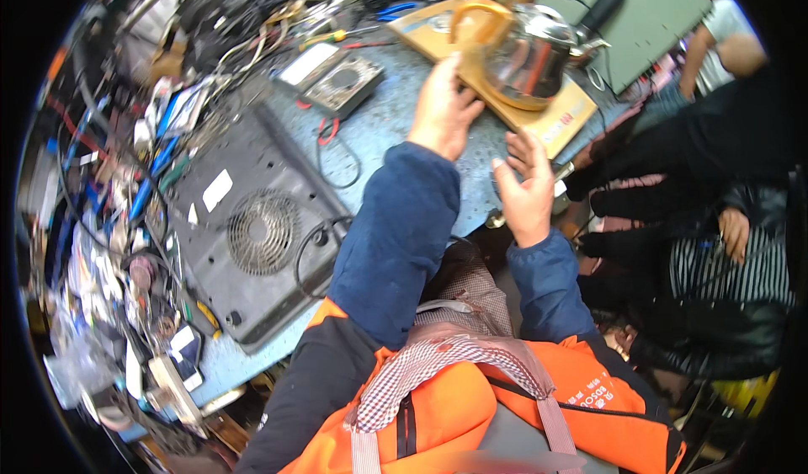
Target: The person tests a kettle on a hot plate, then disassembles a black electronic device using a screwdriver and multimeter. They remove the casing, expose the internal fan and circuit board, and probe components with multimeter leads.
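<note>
A kettle (532, 66) with a shiny metal lid, a dark, reflective body and an amber-yellow handle (481, 19) sits on a long flat tan cardboard box (560, 123) at the table's far side. It looks slightly blurred. My left hand (443, 110) is at the near edge of the box, left of the kettle, its fingers apart and partly bent; whether it touches the box is unclear. My right hand (528, 189) is open just below the box's near edge, palm turned inward and fingers spread. Neither hand is wrapped round the kettle.
A black induction cooker base (261, 221) with a round fan grille lies on the left of the blue table. Beyond it sits a multimeter (341, 78) with leads. Tangled cables and tools fill the far left. A grey-green panel (631, 11) and other people are at right.
</note>
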Tool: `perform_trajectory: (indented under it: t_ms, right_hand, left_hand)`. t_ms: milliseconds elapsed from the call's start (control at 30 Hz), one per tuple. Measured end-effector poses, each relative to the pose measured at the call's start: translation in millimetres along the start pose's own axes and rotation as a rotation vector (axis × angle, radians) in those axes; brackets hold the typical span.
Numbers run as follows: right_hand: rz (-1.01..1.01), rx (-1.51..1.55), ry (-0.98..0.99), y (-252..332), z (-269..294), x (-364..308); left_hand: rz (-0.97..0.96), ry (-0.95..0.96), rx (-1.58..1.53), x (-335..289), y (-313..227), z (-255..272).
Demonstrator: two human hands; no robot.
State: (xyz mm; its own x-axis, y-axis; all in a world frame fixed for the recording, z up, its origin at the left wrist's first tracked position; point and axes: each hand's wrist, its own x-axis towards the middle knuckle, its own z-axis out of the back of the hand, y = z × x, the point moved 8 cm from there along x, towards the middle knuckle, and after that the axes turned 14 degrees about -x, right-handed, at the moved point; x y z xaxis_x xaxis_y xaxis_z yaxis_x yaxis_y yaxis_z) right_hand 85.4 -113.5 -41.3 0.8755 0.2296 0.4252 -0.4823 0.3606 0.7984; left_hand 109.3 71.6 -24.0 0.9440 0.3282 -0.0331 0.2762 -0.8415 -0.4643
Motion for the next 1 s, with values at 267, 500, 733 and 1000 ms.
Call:
perform_trajectory:
  t_ms: [267,500,733,1000]
  right_hand:
    - [0.225,-0.36,-0.039,0,-16,9]
    - [0.42,-0.391,-0.264,9,-12,-3]
    - [0.296,-0.541,-0.005,20,-15,3]
    - [0.55,-0.117,0.444,100,-57,-102]
  left_hand:
    - [-0.641,-0.325,0.683,-18,-37,-10]
    - [-1.019,0.388,1.189,-204,4,-96]
    - [-1.093,-0.134,1.959,-323,-95,-21]
    - [-0.921,-0.08,2.177,-359,-138,26]
